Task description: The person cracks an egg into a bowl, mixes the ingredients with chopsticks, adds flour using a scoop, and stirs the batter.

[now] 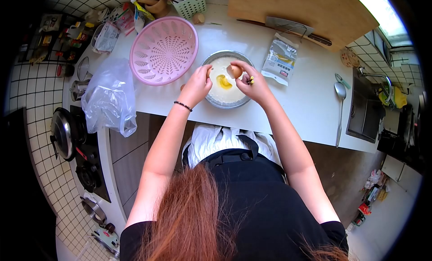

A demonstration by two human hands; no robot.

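A round metal bowl (226, 106) stands near the counter's front edge, holding a pale, cream-coloured mixture (222, 95). Yellow egg yolk (223, 82) lies in the middle of it. Over the bowl's right side, my right hand (255, 84) grips a broken brown eggshell half (234, 71), its open side facing left. My left hand (198, 86) is closed over the left rim, its fingertips around a small brown piece that looks like the other shell half, mostly hidden. Just behind that hand, a bit of something brown (182, 87) shows on the counter.
A pink perforated basket (164, 49) sits left of the bowl, beside a clear plastic bag (110, 96). To the right are a foil packet (280, 59), a long-handled spoon (340, 103) and the sink (363, 108). A cleaver (288, 26) and a wooden board (306, 13) lie behind.
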